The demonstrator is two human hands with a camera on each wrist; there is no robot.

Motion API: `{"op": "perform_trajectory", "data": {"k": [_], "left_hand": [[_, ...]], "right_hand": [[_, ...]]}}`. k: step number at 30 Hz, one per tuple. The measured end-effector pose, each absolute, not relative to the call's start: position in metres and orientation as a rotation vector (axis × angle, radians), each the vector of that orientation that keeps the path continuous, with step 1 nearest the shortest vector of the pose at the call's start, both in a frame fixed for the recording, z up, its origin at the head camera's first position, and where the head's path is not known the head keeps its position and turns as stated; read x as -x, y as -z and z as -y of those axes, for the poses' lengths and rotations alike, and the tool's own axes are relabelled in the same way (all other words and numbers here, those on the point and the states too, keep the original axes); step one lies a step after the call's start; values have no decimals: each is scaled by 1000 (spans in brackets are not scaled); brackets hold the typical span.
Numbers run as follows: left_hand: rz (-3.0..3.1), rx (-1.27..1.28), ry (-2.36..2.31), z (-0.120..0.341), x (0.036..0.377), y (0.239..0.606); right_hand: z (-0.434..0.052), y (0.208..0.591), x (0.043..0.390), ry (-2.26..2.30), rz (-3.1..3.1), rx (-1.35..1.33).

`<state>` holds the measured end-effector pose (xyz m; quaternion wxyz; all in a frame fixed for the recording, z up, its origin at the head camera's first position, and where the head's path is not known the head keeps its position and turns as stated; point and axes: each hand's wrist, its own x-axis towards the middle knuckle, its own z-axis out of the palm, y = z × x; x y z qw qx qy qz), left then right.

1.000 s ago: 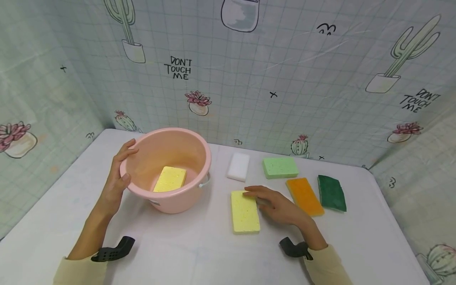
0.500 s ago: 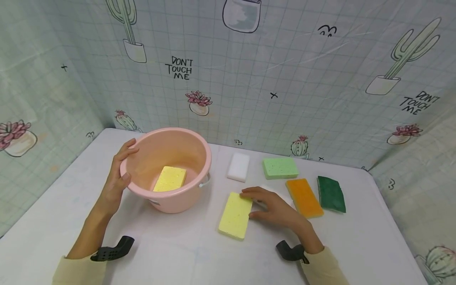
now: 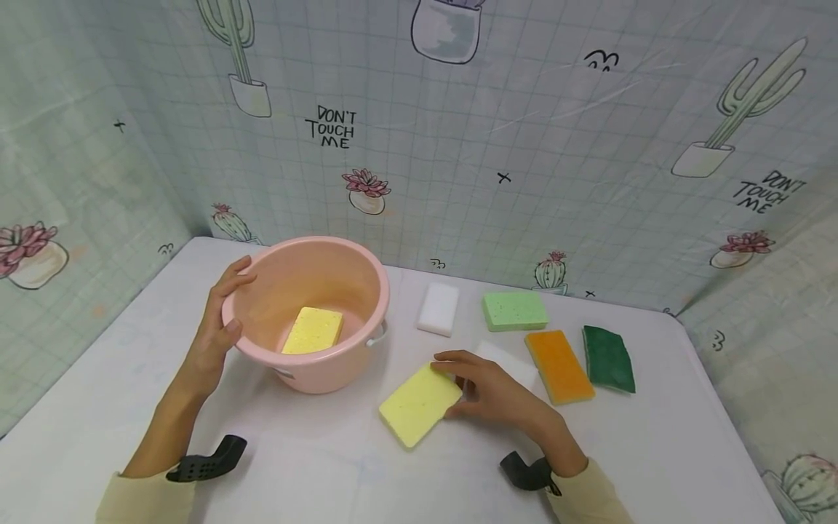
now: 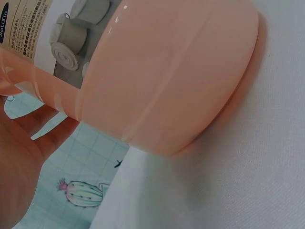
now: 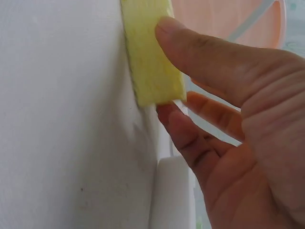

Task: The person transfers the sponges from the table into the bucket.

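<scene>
Cactus-print sheeting wraps round a white bench [image 3: 327,466] with a row of sponges laid out on it; the right hand [image 3: 497,397] has a pale yellow rectangular sponge [image 3: 420,405] pinched at its near end, thumb [image 5: 200,47] on top and fingers [image 5: 190,138] tucked under the edge, the sponge skewed and looking slightly lifted just in front of a round pink plastic basin [image 3: 340,364]; the left hand [image 3: 219,327] is curled over the basin's rim on the far-left side, holding it, and a second yellow sponge [image 3: 313,330] already lies flat inside. Stuff that could go sideways, imo: it's a soft sponge held by one end only, so it may flop or slip out of the pinch; a thin white foam block [image 3: 507,360] sits right under the right hand and could get dragged along; the basin is light plastic, so a bump on the rim might tip it if the left hand loosens.
</scene>
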<state>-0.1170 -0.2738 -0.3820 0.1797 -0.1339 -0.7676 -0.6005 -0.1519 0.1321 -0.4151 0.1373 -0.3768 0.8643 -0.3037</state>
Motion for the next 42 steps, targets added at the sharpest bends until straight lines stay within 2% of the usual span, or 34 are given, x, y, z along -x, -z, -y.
{"op": "perform_trajectory", "data": {"k": [24,42], "left_hand": [[2152,405,1691,277,118,382],[2158,384,1697,273,118,383]], "right_hand": [[-131,414,152,985,-2375,1144],[-146,379,149,1181,-2440,1262]]}}
